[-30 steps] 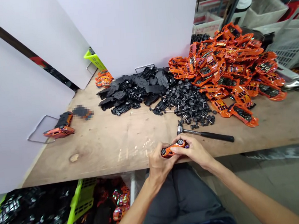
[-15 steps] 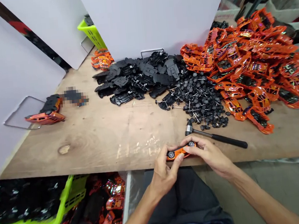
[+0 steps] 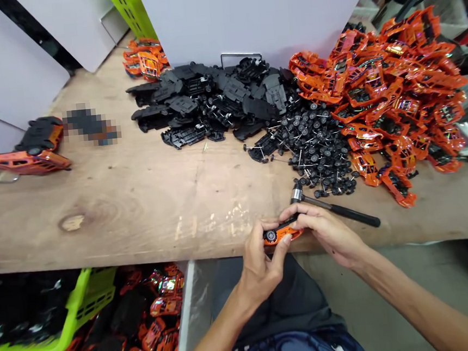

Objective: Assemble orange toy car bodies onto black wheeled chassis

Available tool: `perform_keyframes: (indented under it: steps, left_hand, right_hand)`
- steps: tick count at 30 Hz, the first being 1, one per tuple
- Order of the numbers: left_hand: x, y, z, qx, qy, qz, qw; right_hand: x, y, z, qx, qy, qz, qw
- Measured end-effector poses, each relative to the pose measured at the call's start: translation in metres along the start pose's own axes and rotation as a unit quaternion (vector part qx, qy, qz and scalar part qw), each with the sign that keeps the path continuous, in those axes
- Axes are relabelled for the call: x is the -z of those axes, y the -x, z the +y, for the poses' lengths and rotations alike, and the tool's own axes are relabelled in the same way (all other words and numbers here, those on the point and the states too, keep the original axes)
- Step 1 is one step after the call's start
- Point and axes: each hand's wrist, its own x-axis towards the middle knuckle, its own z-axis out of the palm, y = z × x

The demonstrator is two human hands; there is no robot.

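An orange toy car [image 3: 281, 236] lies upside down between my hands at the table's front edge, black underside up. My left hand [image 3: 261, 258] grips its left end, near a visible grey-rimmed wheel. With thumb and fingers my right hand [image 3: 318, 228] holds the right end, covering the other wheel. Just beyond my right hand rests a hammer [image 3: 335, 210] with a black handle. Past it lies a heap of wheel axles [image 3: 317, 146]. Black car bases [image 3: 219, 97] are piled behind, and orange car bodies [image 3: 391, 96] are heaped at the right.
Two orange-and-black cars [image 3: 31, 152] sit at the left by a wire handle, beside a pixelated patch. Below the table edge are a lime-green basket [image 3: 76, 309] of black parts and a bin of orange cars [image 3: 149, 336]. A white panel [image 3: 253, 15] stands behind the piles.
My right-hand fingers have shifted over the car's right-hand wheel, which showed before. The camera view has turned slightly. Both hands keep hold of the car.
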Motion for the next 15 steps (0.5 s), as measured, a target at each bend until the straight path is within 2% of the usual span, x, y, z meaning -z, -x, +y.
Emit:
perform_keyframes:
  steps: [3,5,9,13,15]
  left_hand:
    - [0.002,-0.003,-0.001,0.006,0.001,-0.006,1.0]
    - [0.003,-0.005,-0.002,-0.002,-0.007,-0.013,1.0]
    - [0.003,-0.005,-0.009,-0.057,-0.037,-0.025,0.997]
    - [0.006,-0.006,-0.011,-0.089,-0.069,-0.018,0.994]
    - [0.011,-0.01,-0.007,-0.099,-0.101,-0.045,0.989]
  right_hand:
    - [0.004,0.002,0.005,0.023,0.027,-0.02,0.999]
    - [0.009,0.003,0.011,0.074,0.079,-0.026,0.994]
    - [0.015,0.004,0.024,0.18,0.142,0.015,0.973]
    - [0.013,0.001,0.031,0.202,0.161,0.031,0.966]
    - [0.01,0.001,0.033,0.216,0.17,0.045,0.96]
